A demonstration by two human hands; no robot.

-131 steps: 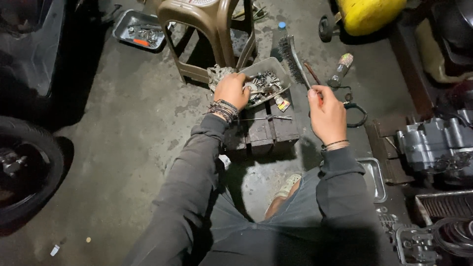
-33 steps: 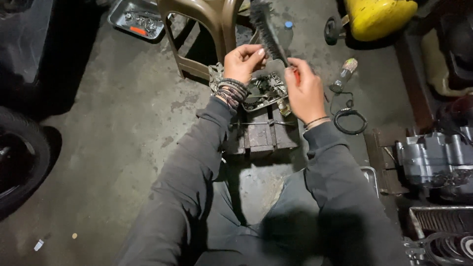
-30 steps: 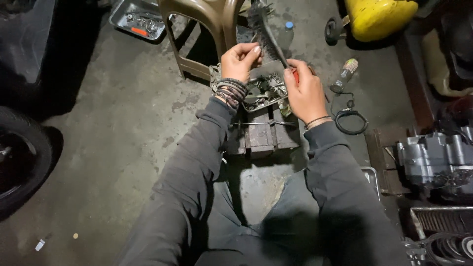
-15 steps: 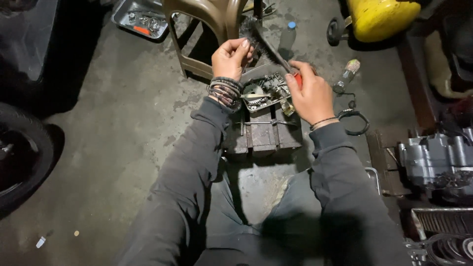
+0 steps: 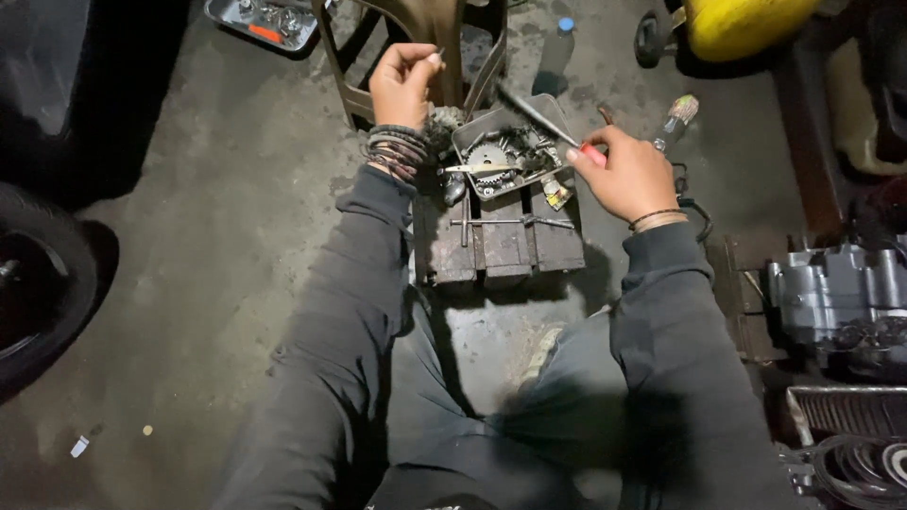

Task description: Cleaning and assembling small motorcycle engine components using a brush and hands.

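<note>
— Fingers on the left hand (image 5: 404,83) are pinched shut on something tiny and thin. It is too small to tell what. How many hands do you see?

— Two. The right hand (image 5: 625,175) is curled around a tool with a red handle (image 5: 593,154). Its long dark end (image 5: 534,113) pokes out over the metal tray (image 5: 559,115).

— Where is the tray?

— On a dirty metal block (image 5: 501,241), right between both hands. One tray there, full of small oily parts. I can count one gear (image 5: 488,157); the other bits are all mixed up.

— How are the arms?

— Both reach forward in dark sleeves. The left wrist has many bands (image 5: 395,149), the right has two thin ones (image 5: 656,219). The left hand is lifted higher, near a brown stool (image 5: 416,28).

— What is cut off?

— One more tray (image 5: 263,21), the yellow thing (image 5: 742,24), the tyre (image 5: 42,283) and the engine (image 5: 836,297) all run off the edges. One little bottle (image 5: 556,52) stands far back.
</note>
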